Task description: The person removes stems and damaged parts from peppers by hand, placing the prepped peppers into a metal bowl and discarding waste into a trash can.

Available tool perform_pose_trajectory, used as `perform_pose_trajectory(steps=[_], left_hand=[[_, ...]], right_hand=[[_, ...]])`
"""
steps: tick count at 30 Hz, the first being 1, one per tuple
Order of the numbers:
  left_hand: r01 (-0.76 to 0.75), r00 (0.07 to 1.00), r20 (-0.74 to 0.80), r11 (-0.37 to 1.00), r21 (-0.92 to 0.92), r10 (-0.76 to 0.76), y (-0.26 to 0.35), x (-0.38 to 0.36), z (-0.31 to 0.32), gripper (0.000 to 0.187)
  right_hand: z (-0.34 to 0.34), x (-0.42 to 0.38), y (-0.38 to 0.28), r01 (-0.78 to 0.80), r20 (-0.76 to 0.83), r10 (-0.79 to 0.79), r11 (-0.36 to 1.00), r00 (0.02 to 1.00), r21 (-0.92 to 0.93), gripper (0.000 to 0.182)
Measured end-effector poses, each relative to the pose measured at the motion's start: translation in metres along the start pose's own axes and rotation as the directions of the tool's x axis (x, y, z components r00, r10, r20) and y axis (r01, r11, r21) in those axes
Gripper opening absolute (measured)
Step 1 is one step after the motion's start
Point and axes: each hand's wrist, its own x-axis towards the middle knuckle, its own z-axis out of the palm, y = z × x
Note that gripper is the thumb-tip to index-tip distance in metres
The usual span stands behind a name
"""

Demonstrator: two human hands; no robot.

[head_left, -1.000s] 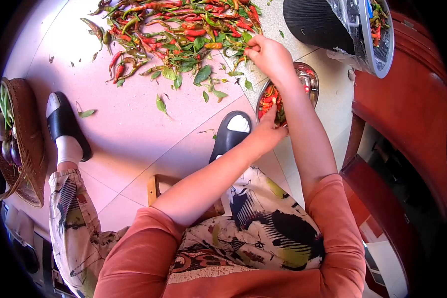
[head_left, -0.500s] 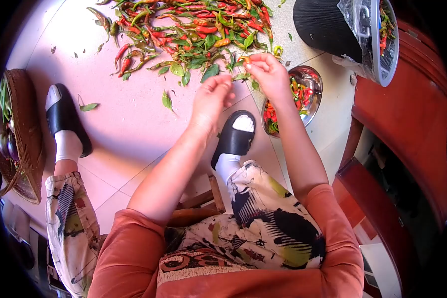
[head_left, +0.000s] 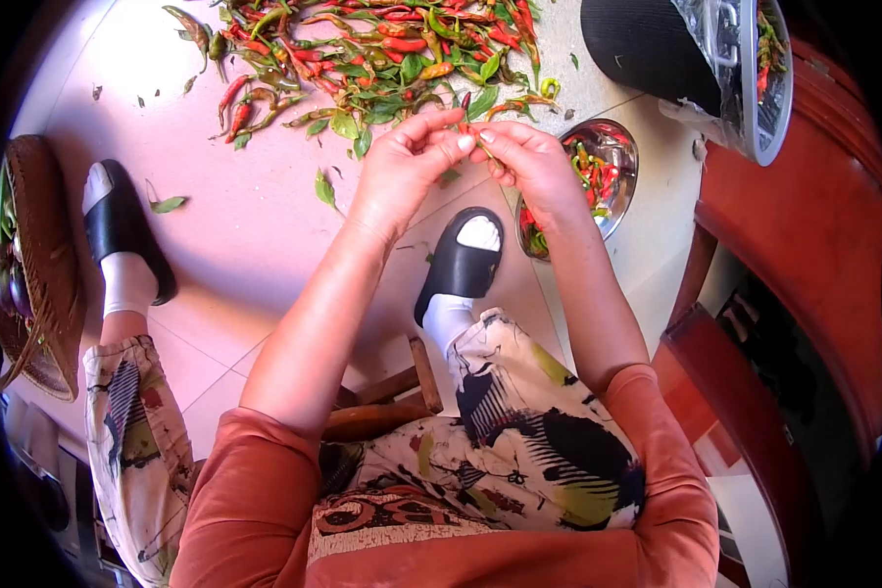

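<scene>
My left hand point(head_left: 414, 167) and my right hand point(head_left: 534, 169) meet over the floor, fingertips almost touching. Pinched between them is a small red chili pepper point(head_left: 472, 131), mostly covered by the fingers; a thin green stem end shows near the right thumb. Just beyond the hands spreads a pile of red and green chili peppers point(head_left: 402, 45) mixed with leaves. Beside my right wrist, partly behind it, sits a shiny metal bowl point(head_left: 625, 162) with red and green chili pieces in it.
At upper right a black bin point(head_left: 647, 49) lined with clear plastic holds plant scraps. Red-brown wooden furniture point(head_left: 784, 216) stands to the right. A woven basket point(head_left: 54, 255) with eggplants is at far left. My slippered feet rest on the tiles, and a wooden stool point(head_left: 387, 416) is under me.
My left hand has moved up and right to join the right hand at the chili pepper. My right hand has lowered slightly. The view has shifted a little.
</scene>
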Motion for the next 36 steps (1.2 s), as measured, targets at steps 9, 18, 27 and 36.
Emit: perform_pose_trajectory(steps=[9, 18, 27, 36], left_hand=[[-0.246, 0.944, -0.034, 0.769, 0.591, 0.328, -0.014, -0.007, 0.003, 0.013], [0.053, 0.999, 0.003, 0.998, 0.041, -0.053, -0.036, -0.003, -0.018, 0.016], [0.266, 0.963, 0.113, 0.925, -0.272, -0.244, -0.042, -0.004, -0.027, 0.016], [0.243, 0.955, 0.243, 0.917, -0.316, -0.169, -0.018, -0.009, -0.027, 0.01]], right_hand=[[0.007, -0.014, 0.024, -0.038, 0.029, 0.048, 0.96, 0.998, -0.277, 0.021], [0.011, -0.028, 0.033, 0.469, 0.287, -0.371, 0.687, 0.883, -0.555, 0.015], [-0.096, -0.044, -0.16, 0.189, -0.266, -0.963, 0.271, 0.052, -0.944, 0.027], [-0.001, 0.064, -0.034, 0.434, 0.223, -0.677, 0.157, 0.702, -0.887, 0.018]])
